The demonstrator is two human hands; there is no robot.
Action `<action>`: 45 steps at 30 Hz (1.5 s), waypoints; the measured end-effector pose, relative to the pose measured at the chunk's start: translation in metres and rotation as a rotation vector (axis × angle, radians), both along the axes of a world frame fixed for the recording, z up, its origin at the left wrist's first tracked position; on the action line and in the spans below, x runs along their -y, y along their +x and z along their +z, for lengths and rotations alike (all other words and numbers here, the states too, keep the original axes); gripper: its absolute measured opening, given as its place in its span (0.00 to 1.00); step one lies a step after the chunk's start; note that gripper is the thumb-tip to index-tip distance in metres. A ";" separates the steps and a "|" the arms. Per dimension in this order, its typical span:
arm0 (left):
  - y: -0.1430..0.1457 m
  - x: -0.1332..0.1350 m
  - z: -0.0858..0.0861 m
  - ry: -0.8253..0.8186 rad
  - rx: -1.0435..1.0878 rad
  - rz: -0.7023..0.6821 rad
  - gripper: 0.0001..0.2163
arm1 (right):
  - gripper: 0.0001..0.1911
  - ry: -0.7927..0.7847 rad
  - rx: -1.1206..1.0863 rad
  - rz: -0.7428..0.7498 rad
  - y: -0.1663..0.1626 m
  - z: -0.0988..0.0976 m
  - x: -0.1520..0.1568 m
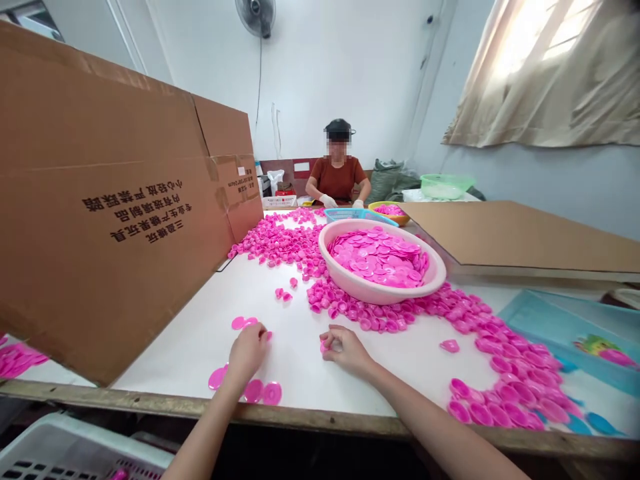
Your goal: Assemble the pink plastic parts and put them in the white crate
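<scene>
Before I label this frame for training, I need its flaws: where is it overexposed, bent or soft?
Head view: the curtained window at top right is blown out to white; wide-angle distortion bows the brown cardboard box and the table's wooden front edge; the left hand, right hand and round pink plastic basin look sharp, evenly lit, with only faint shadows.

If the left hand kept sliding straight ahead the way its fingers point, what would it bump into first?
Most likely the flat pink discs just beyond the left hand, which points up and slightly right across the white table. Past those lie two small pink caps, then the big cap pile. Depth is hard to judge here.
</scene>
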State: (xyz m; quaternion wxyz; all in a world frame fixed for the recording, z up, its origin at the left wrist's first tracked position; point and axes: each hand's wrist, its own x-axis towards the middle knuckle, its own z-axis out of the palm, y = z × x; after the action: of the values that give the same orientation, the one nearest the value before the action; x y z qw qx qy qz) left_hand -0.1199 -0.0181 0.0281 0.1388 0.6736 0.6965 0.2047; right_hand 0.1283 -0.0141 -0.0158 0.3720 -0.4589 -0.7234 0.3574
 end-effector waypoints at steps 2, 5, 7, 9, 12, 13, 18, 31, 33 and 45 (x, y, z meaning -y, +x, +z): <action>0.024 0.002 0.004 0.021 0.278 -0.130 0.09 | 0.10 0.022 -0.022 0.014 0.002 0.003 -0.002; 0.064 -0.001 0.002 -0.040 0.605 -0.211 0.10 | 0.11 0.053 -0.079 -0.058 0.005 0.006 -0.006; 0.083 -0.006 -0.006 -0.119 0.726 -0.176 0.10 | 0.11 0.008 -0.137 -0.119 0.007 0.005 -0.010; 0.095 -0.012 -0.016 -0.205 0.791 -0.126 0.09 | 0.14 -0.104 -0.189 -0.140 0.006 0.002 -0.013; 0.099 -0.019 -0.031 -0.274 0.810 -0.092 0.08 | 0.14 -0.298 -0.222 -0.122 0.002 -0.004 -0.014; 0.099 -0.019 -0.035 -0.277 0.804 -0.090 0.08 | 0.14 -0.344 -0.225 -0.116 0.000 -0.005 -0.014; 0.095 -0.014 -0.040 -0.251 0.756 -0.112 0.07 | 0.11 -0.462 -0.233 -0.118 -0.006 -0.007 -0.013; 0.100 -0.015 -0.031 -0.102 0.309 -0.199 0.05 | 0.03 -0.647 -0.338 -0.114 -0.002 0.000 -0.014; 0.097 -0.015 -0.031 -0.128 0.354 -0.209 0.05 | 0.03 -0.620 -0.314 -0.112 -0.002 -0.003 -0.014; 0.118 -0.039 -0.016 0.063 0.034 -0.054 0.10 | 0.04 -0.647 -0.271 -0.108 -0.005 -0.003 -0.014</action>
State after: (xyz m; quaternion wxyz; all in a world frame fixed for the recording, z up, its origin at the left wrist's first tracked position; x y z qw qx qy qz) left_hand -0.0017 0.0206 0.0125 0.1349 0.6927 0.6687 0.2341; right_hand 0.1234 0.0004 -0.0187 0.3185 -0.5387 -0.4916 0.6055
